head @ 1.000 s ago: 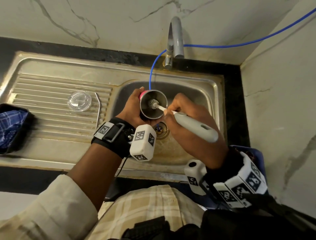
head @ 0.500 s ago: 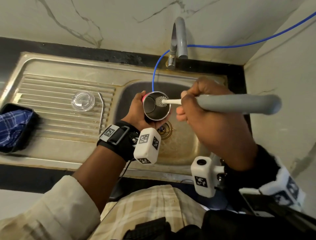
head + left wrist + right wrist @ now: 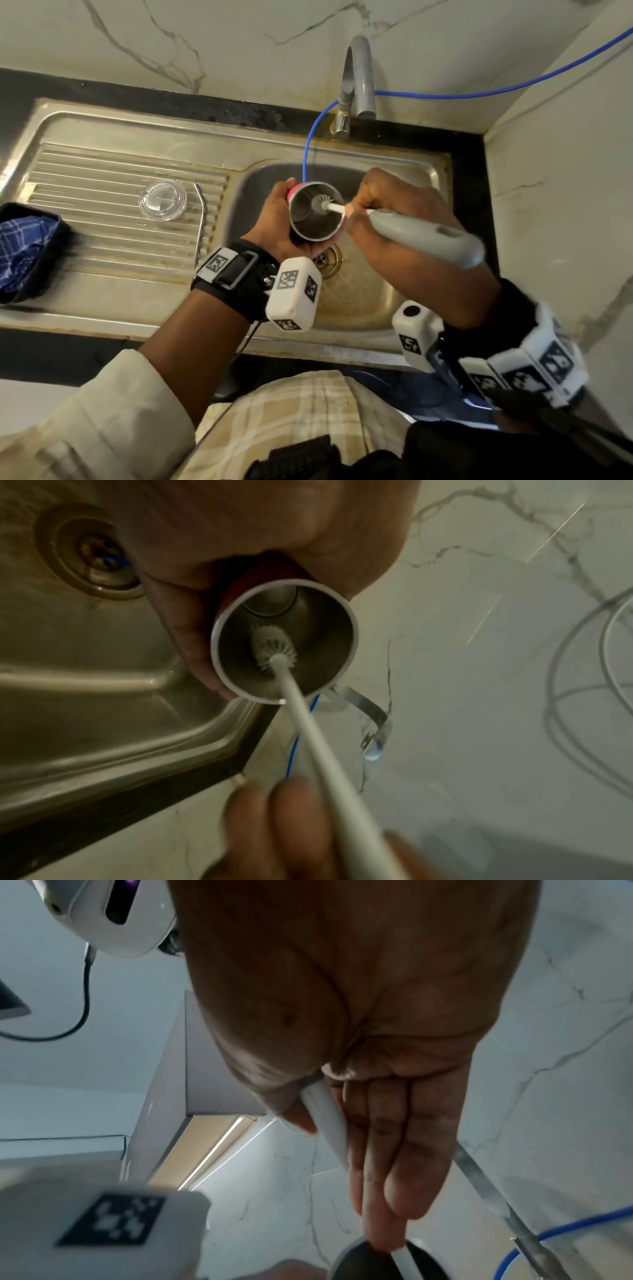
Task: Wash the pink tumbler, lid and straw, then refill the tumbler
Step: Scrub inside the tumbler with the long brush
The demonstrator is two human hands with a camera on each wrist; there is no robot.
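Pink tumbler (image 3: 315, 214) over the sink (image 3: 421, 178), gripped in left hand (image 3: 274, 219); right hand (image 3: 394, 219) clasping brush (image 3: 424, 236), scrubbing inside. Lid (image 3: 162, 204) and straw (image 3: 202, 222) waiting far left on drainboard; refill not begun.

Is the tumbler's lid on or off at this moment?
Off. The tumbler in the left hand is open-mouthed, with the brush inside it; the clear lid lies on the drainboard.
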